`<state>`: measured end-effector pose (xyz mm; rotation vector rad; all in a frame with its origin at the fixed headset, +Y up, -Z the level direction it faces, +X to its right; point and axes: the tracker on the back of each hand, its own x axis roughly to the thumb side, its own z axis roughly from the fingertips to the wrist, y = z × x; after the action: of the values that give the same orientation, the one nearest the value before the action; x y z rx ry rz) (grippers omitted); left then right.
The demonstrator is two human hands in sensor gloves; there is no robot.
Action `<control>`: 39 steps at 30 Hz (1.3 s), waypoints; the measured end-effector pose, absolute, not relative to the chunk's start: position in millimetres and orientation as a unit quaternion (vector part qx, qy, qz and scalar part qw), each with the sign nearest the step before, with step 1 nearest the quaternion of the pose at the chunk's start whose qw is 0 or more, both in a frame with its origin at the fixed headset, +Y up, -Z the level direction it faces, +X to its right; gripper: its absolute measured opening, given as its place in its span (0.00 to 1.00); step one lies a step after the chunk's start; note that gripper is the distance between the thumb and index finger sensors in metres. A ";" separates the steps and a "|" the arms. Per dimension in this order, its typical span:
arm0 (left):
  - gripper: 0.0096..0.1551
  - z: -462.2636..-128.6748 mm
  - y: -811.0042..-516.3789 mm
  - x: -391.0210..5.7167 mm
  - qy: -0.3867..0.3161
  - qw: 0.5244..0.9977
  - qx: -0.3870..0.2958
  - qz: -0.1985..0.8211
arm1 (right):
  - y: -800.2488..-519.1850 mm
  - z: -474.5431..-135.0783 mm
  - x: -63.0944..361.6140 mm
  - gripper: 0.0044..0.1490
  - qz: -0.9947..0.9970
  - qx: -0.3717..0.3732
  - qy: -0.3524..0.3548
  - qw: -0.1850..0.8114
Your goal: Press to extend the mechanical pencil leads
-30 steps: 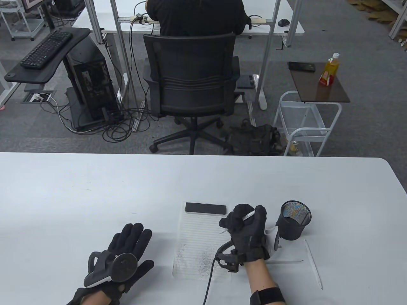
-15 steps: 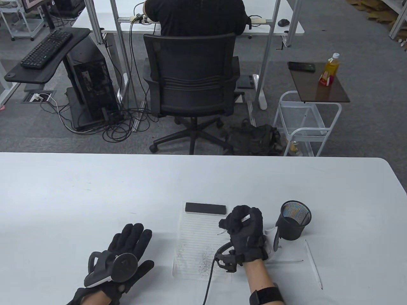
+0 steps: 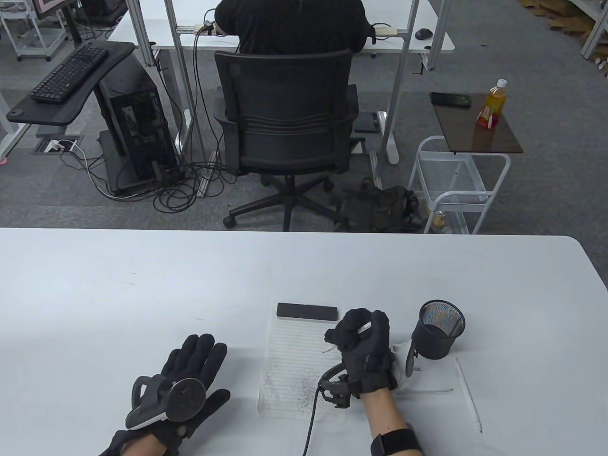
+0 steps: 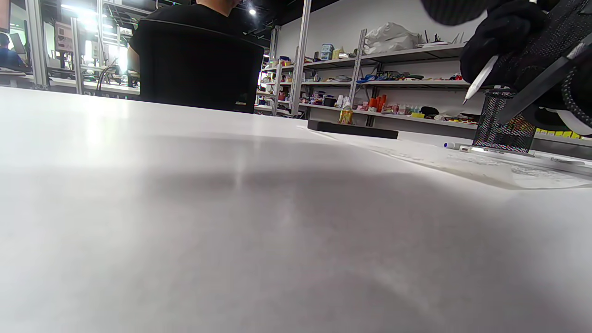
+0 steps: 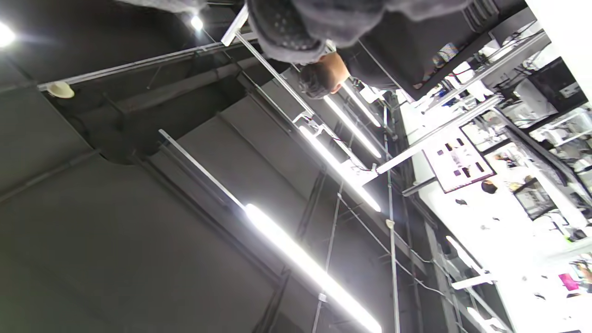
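White table (image 3: 118,294), office behind. Left hand (image 3: 190,375) flat on it, fingers spread, holding nothing. Right hand (image 3: 363,346) fisted round white mechanical pencil (image 3: 363,328), tip above lined notepad (image 3: 297,361); mesh cup (image 3: 439,335) just right.

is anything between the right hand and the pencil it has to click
Nothing visible: the right hand already holds the white mechanical pencil in its grip, above the lined notepad. The left hand rests flat on the table, apart.
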<state>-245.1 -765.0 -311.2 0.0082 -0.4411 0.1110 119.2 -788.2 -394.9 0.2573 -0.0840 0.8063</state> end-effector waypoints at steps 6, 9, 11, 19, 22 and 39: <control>0.53 -311.6 -766.1 -244.9 -0.219 0.974 0.002 0.054 | -794.5 -394.4 112.0 0.44 0.408 0.122 -0.028 0.904; 0.53 -311.7 -765.4 -244.9 -0.219 0.974 0.004 0.055 | -801.1 -391.3 102.5 0.44 0.406 0.125 -0.010 0.905; 0.53 -311.5 -765.5 -245.2 -0.218 0.974 0.004 0.055 | -803.4 -390.0 96.9 0.42 0.414 0.122 -0.003 0.902; 0.53 -311.4 -765.5 -244.9 -0.219 0.974 0.003 0.054 | -808.4 -386.8 80.3 0.37 0.445 0.129 0.018 0.886; 0.53 -311.7 -765.3 -244.8 -0.220 0.974 0.005 0.055 | -808.1 -386.8 78.2 0.36 0.453 0.131 0.017 0.882; 0.53 -311.3 -764.2 -244.2 -0.221 0.974 0.005 0.055 | -808.6 -385.9 70.8 0.36 0.486 0.140 0.029 0.862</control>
<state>-244.2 -764.2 -311.3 0.0106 -0.4450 0.1111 70.8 -808.6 -385.9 0.2931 0.0601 1.0190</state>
